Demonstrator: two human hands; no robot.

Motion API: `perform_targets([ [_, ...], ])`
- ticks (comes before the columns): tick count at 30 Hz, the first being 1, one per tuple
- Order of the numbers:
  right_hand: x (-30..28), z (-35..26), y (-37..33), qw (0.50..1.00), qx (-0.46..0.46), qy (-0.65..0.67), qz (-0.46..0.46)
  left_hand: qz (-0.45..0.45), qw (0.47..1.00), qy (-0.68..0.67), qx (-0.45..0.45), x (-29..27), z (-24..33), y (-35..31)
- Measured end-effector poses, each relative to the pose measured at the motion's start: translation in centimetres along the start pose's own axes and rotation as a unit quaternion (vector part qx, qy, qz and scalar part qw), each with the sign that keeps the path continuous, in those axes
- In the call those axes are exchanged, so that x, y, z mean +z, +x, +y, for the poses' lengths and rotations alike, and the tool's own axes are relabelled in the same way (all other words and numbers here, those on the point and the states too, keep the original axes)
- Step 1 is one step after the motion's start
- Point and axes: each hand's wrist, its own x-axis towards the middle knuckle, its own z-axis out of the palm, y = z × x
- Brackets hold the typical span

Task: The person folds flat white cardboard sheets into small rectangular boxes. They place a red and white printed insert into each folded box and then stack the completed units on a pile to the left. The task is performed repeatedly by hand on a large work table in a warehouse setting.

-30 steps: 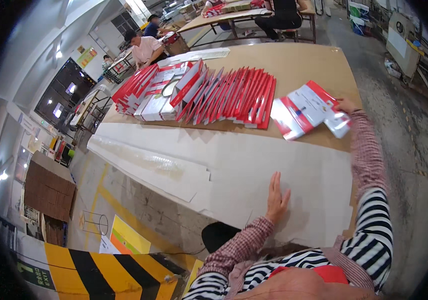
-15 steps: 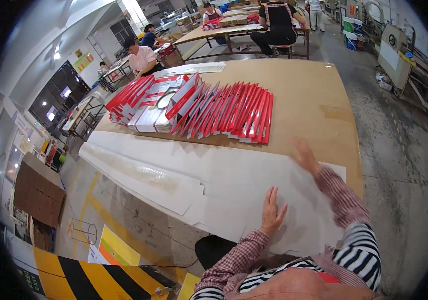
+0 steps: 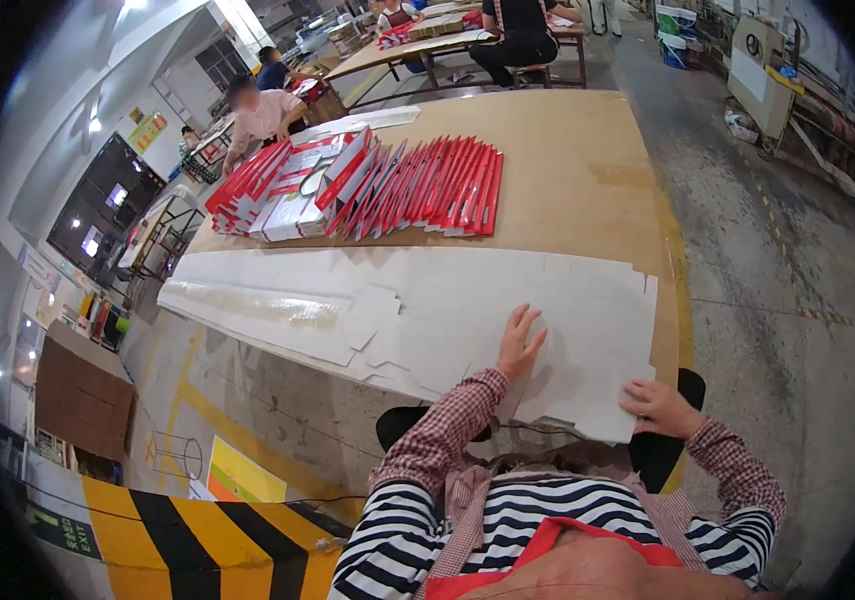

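On the brown desk point(image 3: 568, 150), had white sheets point(image 3: 448, 290) laid out at 6 o'clock, red-and-white folded pieces point(image 3: 486, 190) bunched around 11. Had left hand point(image 3: 520, 345) over the sheets, grip released; put right hand point(image 3: 660, 405) at their 4 o'clock edge, couldn't tell if pinching.

Sheet point(image 3: 468, 290) wht; cards point(image 3: 448, 190) red w/ wht; tbl point(image 3: 558, 160) brn; shirt point(image 3: 548, 515) blk/wht stripes; sleeves point(image 3: 448, 425) reddish chk.

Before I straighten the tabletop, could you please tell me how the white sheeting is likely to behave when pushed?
The white sheeting is probably light and bendable, as its edges look thin. Lying broad and flat on the table, it would likely slide or buckle rather than tip. Its jagged edge near the right hand may catch or tear.
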Motion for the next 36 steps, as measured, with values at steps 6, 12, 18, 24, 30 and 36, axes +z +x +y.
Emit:
perform_targets([
  [6, 0.5, 1.8, -5.1, 0.956, 0.185, 0.064, 0.217, -0.074, 0.984, -0.163, 0.017, 3.8, 1.8, 3.3],
  [12, 2.8, 1.4, -11.0, 0.932, 0.281, -0.049, 0.225, -0.297, 0.904, 0.016, 0.307, 5.7, 5.3, -1.5],
  [18, 3.2, 3.6, -10.7, 0.893, 0.361, 0.162, 0.213, -0.227, 0.960, -0.005, 0.162, 6.1, 8.2, -3.7],
  [24, 0.8, 2.4, -4.9, 0.834, 0.482, 0.077, 0.259, -0.171, 0.979, 0.002, -0.114, 8.0, 10.5, -2.2],
  [30, 4.2, 1.3, 0.2, 0.958, 0.226, 0.032, 0.173, -0.158, 0.911, 0.302, 0.233, 9.5, 9.0, -6.5],
  [36, 5.0, 2.5, 0.2, 0.951, 0.214, 0.106, 0.198, -0.233, 0.884, 0.260, 0.311, 1.6, 4.5, -5.6],
])
